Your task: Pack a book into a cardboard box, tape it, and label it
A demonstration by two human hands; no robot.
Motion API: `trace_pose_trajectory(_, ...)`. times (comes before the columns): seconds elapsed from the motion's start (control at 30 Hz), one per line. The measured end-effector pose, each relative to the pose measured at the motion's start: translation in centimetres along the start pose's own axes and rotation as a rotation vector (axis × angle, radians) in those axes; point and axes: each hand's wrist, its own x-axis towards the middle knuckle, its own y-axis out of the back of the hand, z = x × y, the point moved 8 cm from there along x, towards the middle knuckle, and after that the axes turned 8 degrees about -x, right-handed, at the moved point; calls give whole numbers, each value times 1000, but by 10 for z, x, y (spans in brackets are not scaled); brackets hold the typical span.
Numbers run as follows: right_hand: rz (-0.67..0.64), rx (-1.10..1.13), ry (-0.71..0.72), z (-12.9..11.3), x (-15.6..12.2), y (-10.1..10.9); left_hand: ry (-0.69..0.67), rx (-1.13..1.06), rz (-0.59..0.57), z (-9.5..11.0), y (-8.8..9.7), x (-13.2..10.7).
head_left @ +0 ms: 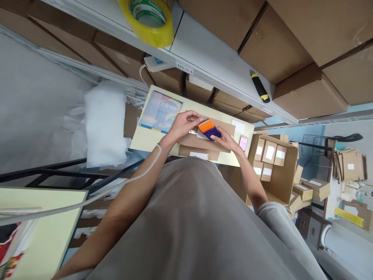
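Both my hands meet over a flat brown cardboard box (pixel 204 140) on a pale yellow table (pixel 145 140). My left hand (pixel 184 123) has its fingers curled on the left end of a small orange and dark blue packet (pixel 208 129). My right hand (pixel 225 140) grips the packet's right side from below. A white sheet shows under the packet. A second, smaller brown box (pixel 198 153) lies at the table's near edge.
A blue printed sheet (pixel 161 111) lies left on the table, a pink phone (pixel 243 142) right. Beside the table stands an open carton of small labelled boxes (pixel 269 155). The shelf above carries yellow tape (pixel 148 19), a utility knife (pixel 259 86) and cartons. White foam (pixel 105 122) sits left.
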Motion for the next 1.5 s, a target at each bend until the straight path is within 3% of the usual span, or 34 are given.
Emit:
trace_pose_trajectory(0.17, 15, -58, 9, -7, 10, 6, -52, 46, 123, -5, 9, 2)
trace_pose_trajectory(0.33, 55, -104, -10, -26, 17, 18, -55, 50, 254, -20, 20, -12)
trace_pose_trajectory(0.47, 3, -181, -24, -41, 18, 27, 45, -149, 321, -52, 21, -28)
trace_pose_trajectory(0.67, -109, -268, -127, -48, 32, 21, 179, -328, 418, -94, 20, -35)
trace_pose_trajectory(0.87, -164, -342, -195, -52, 36, 24, 189, -404, 408, -100, 20, -34)
trace_pose_trajectory(1.07, -253, -267, -175, -43, 21, 18, 120, -231, 387, -89, 19, -41)
trace_pose_trajectory(1.13, -265, -268, -154, -44, 15, 19, 103, -215, 417, -87, 29, -42)
trace_pose_trajectory(1.27, -269, -309, -179, -45, 9, 27, 125, -286, 596, -97, 69, -48)
trace_pose_trajectory(1.33, -269, -327, -198, -43, 10, 31, 143, -303, 631, -103, 83, -50)
trace_pose_trajectory(1.5, -309, -358, -224, -39, 20, 27, 169, -278, 621, -117, 94, -51)
